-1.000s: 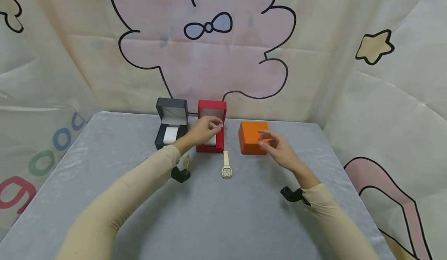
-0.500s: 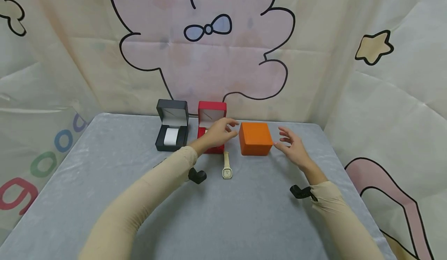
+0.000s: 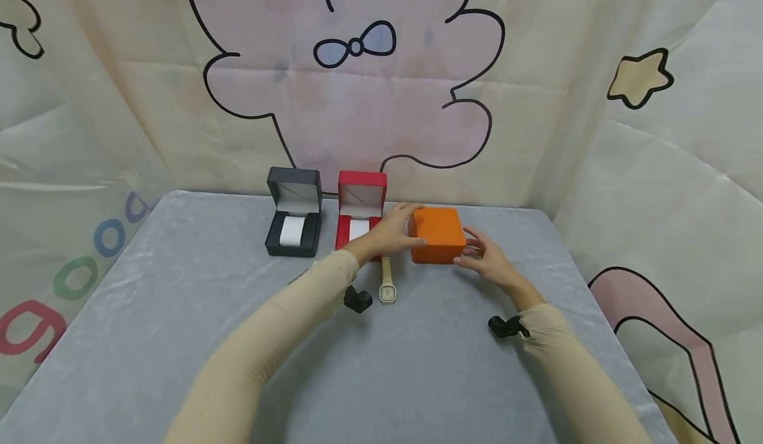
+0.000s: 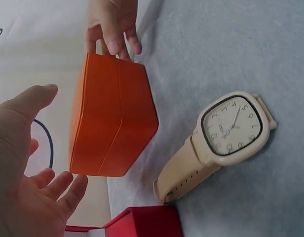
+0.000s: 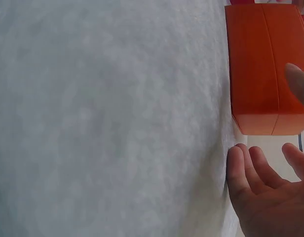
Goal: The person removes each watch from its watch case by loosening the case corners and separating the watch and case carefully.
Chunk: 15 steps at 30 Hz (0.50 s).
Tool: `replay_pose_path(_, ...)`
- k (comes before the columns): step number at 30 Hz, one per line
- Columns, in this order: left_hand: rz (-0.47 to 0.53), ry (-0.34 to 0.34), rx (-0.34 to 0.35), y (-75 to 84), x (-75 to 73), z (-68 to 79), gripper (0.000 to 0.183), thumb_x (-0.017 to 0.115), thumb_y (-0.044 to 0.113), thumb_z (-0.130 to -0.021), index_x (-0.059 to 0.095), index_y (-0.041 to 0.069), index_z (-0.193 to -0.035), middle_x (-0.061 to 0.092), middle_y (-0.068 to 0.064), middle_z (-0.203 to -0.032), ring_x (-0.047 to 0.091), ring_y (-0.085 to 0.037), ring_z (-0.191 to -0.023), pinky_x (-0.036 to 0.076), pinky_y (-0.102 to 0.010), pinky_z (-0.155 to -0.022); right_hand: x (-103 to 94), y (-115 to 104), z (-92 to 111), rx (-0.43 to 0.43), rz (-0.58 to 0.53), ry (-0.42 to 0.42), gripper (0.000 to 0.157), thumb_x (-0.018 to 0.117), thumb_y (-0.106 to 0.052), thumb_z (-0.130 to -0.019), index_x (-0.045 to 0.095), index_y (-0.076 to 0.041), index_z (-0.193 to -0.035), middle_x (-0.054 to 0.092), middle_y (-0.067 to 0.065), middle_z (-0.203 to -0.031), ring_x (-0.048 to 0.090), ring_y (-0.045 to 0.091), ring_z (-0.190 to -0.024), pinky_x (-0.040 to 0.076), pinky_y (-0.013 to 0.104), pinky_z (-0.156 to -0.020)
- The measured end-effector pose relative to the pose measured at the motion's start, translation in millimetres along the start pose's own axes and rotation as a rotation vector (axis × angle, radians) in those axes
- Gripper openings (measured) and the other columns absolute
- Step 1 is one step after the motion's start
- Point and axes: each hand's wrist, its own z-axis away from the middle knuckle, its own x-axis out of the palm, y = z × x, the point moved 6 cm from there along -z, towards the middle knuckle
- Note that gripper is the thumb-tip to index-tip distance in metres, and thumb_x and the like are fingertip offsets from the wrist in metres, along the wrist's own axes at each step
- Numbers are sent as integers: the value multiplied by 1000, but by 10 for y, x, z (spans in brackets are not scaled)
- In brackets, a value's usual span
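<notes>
At the near side, two beige sleeves (image 3: 280,318) are extending over the grey-covered table (image 3: 441,378), each bearing a black wrist device (image 3: 357,299). Further in, a cream watch (image 3: 387,293) is lying with its dial towards the person; numerals including 4, 5, 6 and 10 are reading clearly, while the smaller dial print is blurring beyond legibility.

The right hand (image 3: 489,258) is flanking the right side of the closed orange box (image 3: 438,232), fingers loosely parted. The left hand (image 3: 390,232) is spanning its left side — thumb and fingers spreading wide. Whether either hand is touching the box cannot be told.

The orange box is standing near the table's back edge, right of the open red box (image 3: 361,178). An open dark grey box (image 3: 295,177) is standing further left, holding a white cushion (image 3: 292,231).

Behind, a printed curtain (image 3: 536,126) is hanging — coloured letters, two reading "o", are running along its left part.
</notes>
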Motion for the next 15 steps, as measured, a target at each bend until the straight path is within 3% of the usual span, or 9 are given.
replay_pose_path(4, -5, 10, -8, -14, 23, -46, 86, 78, 34, -88, 31, 21, -159, 25, -11, -165, 32, -30, -149, 34, -54, -120, 41, -28, -68, -17, 1, -3, 88, 74, -14, -92, 21, -8, -162, 42, 30, -153, 52, 42, -129, 42, 50, -110)
replay_pose_path(6, -9, 12, -14, -34, 50, -77, 89, 81, 34, -86, 31, 21, -159, 22, -13, -166, 29, -32, -151, 34, -56, -119, 59, -40, -96, -23, 4, -3, 88, 75, -13, -92, 21, -6, -161, 42, 29, -153, 53, 42, -128, 42, 51, -110)
replay_pose_path(12, 9, -19, -36, -80, 162, -146, 95, 84, 34, -83, 29, 24, -159, 12, -15, -169, 27, -36, -151, 32, -57, -119, 111, -27, -152, -22, 22, -19, 91, 77, -15, -90, 21, -11, -162, 46, 28, -152, 61, 35, -119, 50, 25, -88)
replay_pose_path(15, 21, -41, -43, -73, 203, -162, 96, 84, 36, -82, 28, 25, -160, 9, -16, -169, 28, -36, -150, 31, -56, -120, 140, -37, -171, -29, 8, -23, 92, 77, -15, -91, 19, -14, -163, 48, 27, -150, 65, 29, -113, 51, 19, -82)
